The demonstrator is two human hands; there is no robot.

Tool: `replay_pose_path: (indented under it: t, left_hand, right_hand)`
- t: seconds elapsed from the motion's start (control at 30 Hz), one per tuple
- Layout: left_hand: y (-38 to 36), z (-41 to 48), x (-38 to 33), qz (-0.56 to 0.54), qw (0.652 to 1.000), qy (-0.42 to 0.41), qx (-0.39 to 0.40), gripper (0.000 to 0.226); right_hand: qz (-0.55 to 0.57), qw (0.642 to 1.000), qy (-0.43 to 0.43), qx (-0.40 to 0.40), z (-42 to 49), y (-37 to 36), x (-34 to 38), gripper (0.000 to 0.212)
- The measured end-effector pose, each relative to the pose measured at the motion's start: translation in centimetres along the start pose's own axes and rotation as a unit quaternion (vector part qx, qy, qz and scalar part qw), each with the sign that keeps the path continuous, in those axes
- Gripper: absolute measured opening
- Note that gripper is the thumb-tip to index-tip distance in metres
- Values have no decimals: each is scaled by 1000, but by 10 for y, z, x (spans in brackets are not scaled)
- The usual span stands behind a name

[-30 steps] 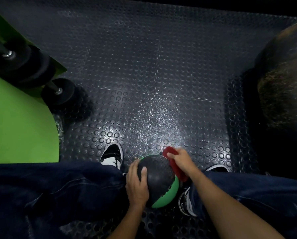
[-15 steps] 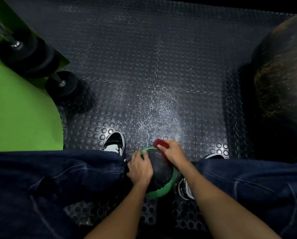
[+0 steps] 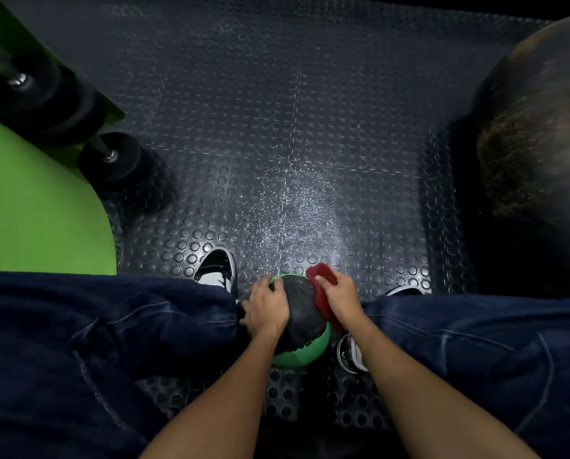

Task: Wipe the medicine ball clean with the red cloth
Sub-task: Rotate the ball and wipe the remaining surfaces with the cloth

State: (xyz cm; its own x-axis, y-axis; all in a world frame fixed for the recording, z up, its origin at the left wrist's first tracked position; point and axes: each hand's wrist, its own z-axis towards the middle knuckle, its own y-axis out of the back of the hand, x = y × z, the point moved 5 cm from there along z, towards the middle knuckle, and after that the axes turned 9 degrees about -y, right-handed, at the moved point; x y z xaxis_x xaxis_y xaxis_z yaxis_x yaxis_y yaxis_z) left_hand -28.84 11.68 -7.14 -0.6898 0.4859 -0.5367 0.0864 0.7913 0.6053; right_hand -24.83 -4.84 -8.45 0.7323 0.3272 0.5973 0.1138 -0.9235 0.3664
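1. The medicine ball (image 3: 302,311), black with green panels, sits low between the person's knees and shoes, over the studded rubber floor (image 3: 277,160). Whether it rests on the floor or is held just above it cannot be told.
2. The left hand (image 3: 266,308) grips the ball's left side, with its fingers curled over the upper green edge, and steadies it.
3. The right hand (image 3: 340,298) holds the red cloth (image 3: 321,276) bunched under curled fingers and presses it against the ball's right flank. Cloth shows beyond the fingertips and below the palm.
4. The wiping itself appears to be the step in hand, with the right side being worked. The black face turned towards the camera and the green panel below it lie bare of cloth.
5. The next move likely calls for dragging the cloth across that black face. Otherwise the left hand could roll the ball so that an unwiped panel meets the cloth. Either way, the steadying grip has to hold so the ball does not slip away between the feet.
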Motion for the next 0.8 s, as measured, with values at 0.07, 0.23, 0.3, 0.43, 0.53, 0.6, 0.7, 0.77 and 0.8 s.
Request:
replay_pose_path:
  t: [0.07,0.23,0.3,0.43,0.53,0.6,0.7,0.77,0.8]
  left_hand:
    - [-3,-5,-3,14,1000,-2,0,50]
    - [3,-1,4,0,999,37,-27,46]
    - [6,8,10,-3,999,40,-22,44]
    - [2,13,6,7,1000,29,-4,45]
    - [-3,4,-4,40,999,-3,9,48]
    - [-6,-4,-10,60,998,-16,13,50]
    - [-3,-2,-11,69,997,-5,13,49]
    - [2,5,-4,55,998,10,12,46]
    - [5,10,0,46,999,14,12,44]
  right_hand:
    - [-40,999,-17,-26,6,1,2,20]
    - [-152,975,136,89,-15,-33,45,21]
    - [-163,968,161,103,-14,-40,45,20]
    - [-77,992,88,51,1,-18,20,22]
    - [-70,997,-3,-13,11,-1,4,21]
    - [-83,996,6,-17,9,-3,7,22]
    - [-99,985,124,66,-9,-21,32,22]
    - [-90,972,180,120,-19,-25,43,21]
    - [-84,966,197,143,-22,-23,45,22]
